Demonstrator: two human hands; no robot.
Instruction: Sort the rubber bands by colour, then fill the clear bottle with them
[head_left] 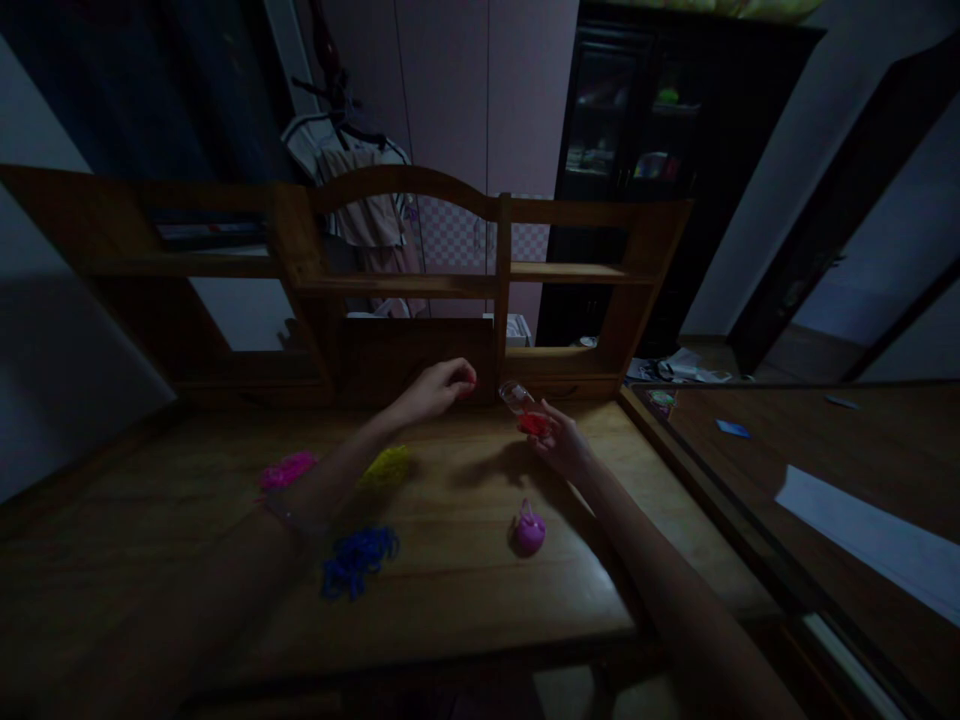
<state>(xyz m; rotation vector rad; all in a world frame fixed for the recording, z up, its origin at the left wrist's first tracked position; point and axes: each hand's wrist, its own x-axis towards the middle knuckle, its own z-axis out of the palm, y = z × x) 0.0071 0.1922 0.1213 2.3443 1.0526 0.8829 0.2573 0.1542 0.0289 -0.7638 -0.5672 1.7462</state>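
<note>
My right hand (562,443) is wrapped round a small clear container (514,394), tilted with its clear end up and to the left. Something red (534,424) shows in its lower part. To the left, above the desk, my left hand (441,390) is closed in a pinch, with a bit of red (469,380) at the fingertips that is too small to name. Under and beside my left arm lie loose piles of thin strands: pink (289,472), yellow (385,466) and blue (358,562). Below my right hand sits a round purple object (529,533) with a loop on top.
A wooden desk (450,600) carries these things, with a wooden shelf frame (405,287) along its back edge. On the right, a second brown surface (750,490) holds a white paper strip (874,535) and a small blue card (732,428). The room is dim.
</note>
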